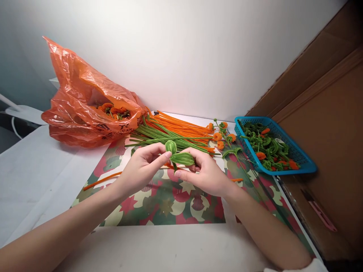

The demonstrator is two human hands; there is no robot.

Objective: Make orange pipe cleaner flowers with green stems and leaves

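Note:
My left hand (141, 166) and my right hand (207, 173) meet above a patterned sheet (167, 204), both pinching a green pipe-cleaner piece (181, 158) bent into leaf-shaped loops. A small loop (170, 146) sticks up by my left fingertips, while the bigger leaf lies across my right fingers. Just behind the hands lies a pile of straight green pipe cleaners (159, 136) and orange pipe cleaners (181, 126).
An orange plastic bag (87, 102) with orange flowers inside lies at the back left. A blue basket (303, 160) of green and orange pieces stands at the right, with finished flower stems (222, 136) beside it. One orange pipe cleaner (102, 180) lies loose at left. Cardboard (326, 124) walls the right side.

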